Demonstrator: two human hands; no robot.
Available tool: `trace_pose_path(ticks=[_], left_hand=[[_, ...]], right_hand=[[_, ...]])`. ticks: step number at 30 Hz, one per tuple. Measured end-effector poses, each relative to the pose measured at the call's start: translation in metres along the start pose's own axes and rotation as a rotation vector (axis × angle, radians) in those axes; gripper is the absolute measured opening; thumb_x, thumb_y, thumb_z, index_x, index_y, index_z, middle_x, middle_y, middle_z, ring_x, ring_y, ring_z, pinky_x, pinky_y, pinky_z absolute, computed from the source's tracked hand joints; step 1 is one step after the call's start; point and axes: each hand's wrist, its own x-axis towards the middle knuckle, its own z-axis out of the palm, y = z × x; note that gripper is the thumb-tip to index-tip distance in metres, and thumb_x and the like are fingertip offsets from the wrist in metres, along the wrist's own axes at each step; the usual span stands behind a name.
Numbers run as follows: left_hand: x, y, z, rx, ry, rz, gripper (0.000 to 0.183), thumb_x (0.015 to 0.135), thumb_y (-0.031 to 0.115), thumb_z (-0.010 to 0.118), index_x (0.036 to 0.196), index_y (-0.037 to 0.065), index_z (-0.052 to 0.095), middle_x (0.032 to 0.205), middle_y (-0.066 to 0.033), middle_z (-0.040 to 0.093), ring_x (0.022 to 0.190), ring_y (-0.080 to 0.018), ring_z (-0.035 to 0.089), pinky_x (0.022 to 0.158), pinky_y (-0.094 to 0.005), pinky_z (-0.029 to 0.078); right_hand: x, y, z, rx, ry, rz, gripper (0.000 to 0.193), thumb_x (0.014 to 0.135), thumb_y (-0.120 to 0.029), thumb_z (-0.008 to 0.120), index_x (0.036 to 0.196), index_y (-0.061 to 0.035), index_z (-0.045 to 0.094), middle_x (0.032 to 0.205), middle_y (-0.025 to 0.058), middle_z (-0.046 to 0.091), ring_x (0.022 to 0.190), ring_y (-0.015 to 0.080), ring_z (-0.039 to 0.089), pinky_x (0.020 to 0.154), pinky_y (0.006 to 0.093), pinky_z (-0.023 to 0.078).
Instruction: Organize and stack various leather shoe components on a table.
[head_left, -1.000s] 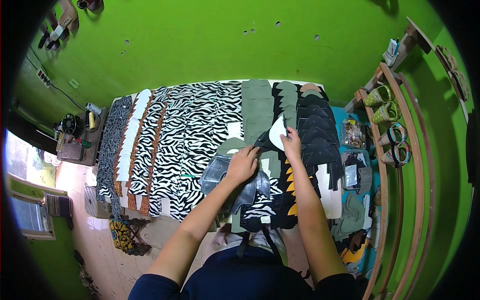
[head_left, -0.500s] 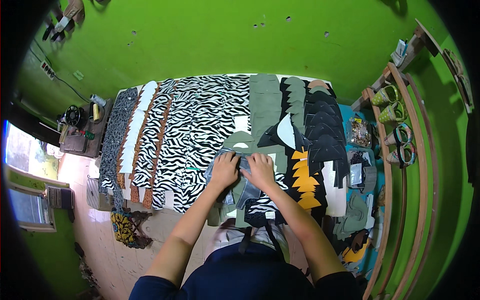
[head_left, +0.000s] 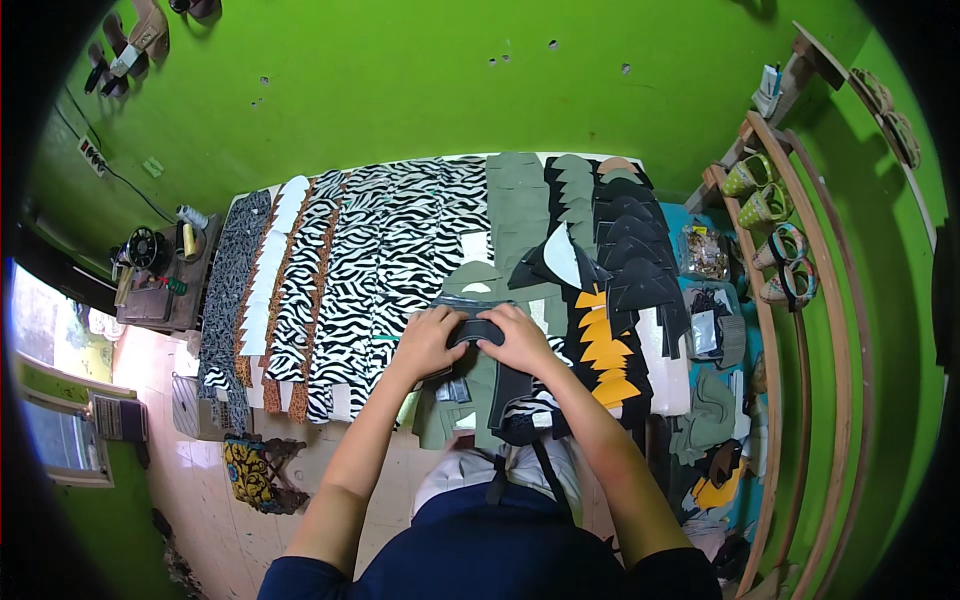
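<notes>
The left hand (head_left: 430, 343) and right hand (head_left: 516, 338) sit side by side in the head view, fingers bent over and thumbs turned inward, both clamped on a dark piece (head_left: 478, 332). That piece lies between them, near the table's close edge; its ends are hidden under the fingers.

Directions run from the hands. At five o'clock, just beside the right hand, is a black strip (head_left: 511, 390). Between one and two, a white half-round (head_left: 562, 257) lies on black material. Yellow pieces (head_left: 606, 345) overlap in a row at three o'clock, and black domed pieces (head_left: 637, 235) at two. Green pieces (head_left: 517, 200) form a column between twelve and one. Zebra pieces (head_left: 400, 230) spread out at eleven, with white pieces (head_left: 262, 285) well apart between nine and ten. The table (head_left: 672, 393) bears them all. Beyond it, between two and three, sandals (head_left: 768, 205) hang on a wooden rack (head_left: 815, 260).
</notes>
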Motion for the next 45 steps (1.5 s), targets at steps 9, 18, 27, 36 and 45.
trace_pose_path(ticks=[9, 18, 27, 36, 45], left_hand=[[0.066, 0.096, 0.052, -0.092, 0.167, 0.075, 0.044, 0.074, 0.028, 0.066, 0.110, 0.006, 0.055, 0.102, -0.0125, 0.054, 0.097, -0.0305, 0.052, 0.081, -0.0393, 0.040], [0.129, 0.196, 0.142, -0.062, 0.218, 0.159, 0.048, 0.076, 0.030, 0.065, 0.116, 0.007, 0.052, 0.108, -0.0129, 0.052, 0.101, -0.0300, 0.050, 0.084, -0.0397, 0.039], [0.139, 0.220, 0.194, 0.037, 0.344, 0.080, 0.043, 0.074, 0.026, 0.066, 0.111, 0.007, 0.055, 0.109, -0.0107, 0.051, 0.103, -0.0270, 0.048, 0.086, -0.0388, 0.038], [0.137, 0.225, 0.215, 0.131, 0.336, -0.021, 0.040, 0.075, 0.028, 0.065, 0.109, 0.007, 0.056, 0.110, -0.0105, 0.052, 0.106, -0.0276, 0.048, 0.089, -0.0389, 0.037], [0.136, 0.205, 0.179, 0.172, 0.342, -0.097, 0.034, 0.077, 0.018, 0.059, 0.109, 0.007, 0.054, 0.113, -0.0117, 0.051, 0.106, -0.0275, 0.047, 0.091, -0.0403, 0.035]], right_hand=[[-0.044, 0.058, -0.111, -0.250, 0.100, -0.073, 0.037, 0.075, -0.025, 0.067, 0.109, -0.0094, 0.062, 0.114, 0.0066, 0.056, 0.111, 0.0262, 0.048, 0.094, 0.0373, 0.039], [-0.121, 0.157, -0.188, -0.293, 0.159, 0.014, 0.038, 0.075, -0.021, 0.068, 0.109, -0.0083, 0.061, 0.119, 0.0080, 0.055, 0.118, 0.0285, 0.044, 0.098, 0.0378, 0.037], [-0.129, 0.201, -0.194, -0.347, 0.131, -0.042, 0.035, 0.076, -0.019, 0.068, 0.109, -0.0086, 0.061, 0.123, 0.0098, 0.052, 0.121, 0.0302, 0.041, 0.098, 0.0391, 0.037], [-0.132, 0.221, -0.182, -0.515, 0.152, -0.157, 0.031, 0.075, -0.024, 0.068, 0.103, -0.0111, 0.063, 0.119, 0.0082, 0.053, 0.121, 0.0285, 0.042, 0.100, 0.0436, 0.034], [-0.073, 0.190, -0.170, -0.403, 0.236, -0.274, 0.020, 0.079, -0.017, 0.060, 0.097, -0.0065, 0.061, 0.093, 0.0065, 0.056, 0.089, 0.0248, 0.054, 0.080, 0.0381, 0.042]])
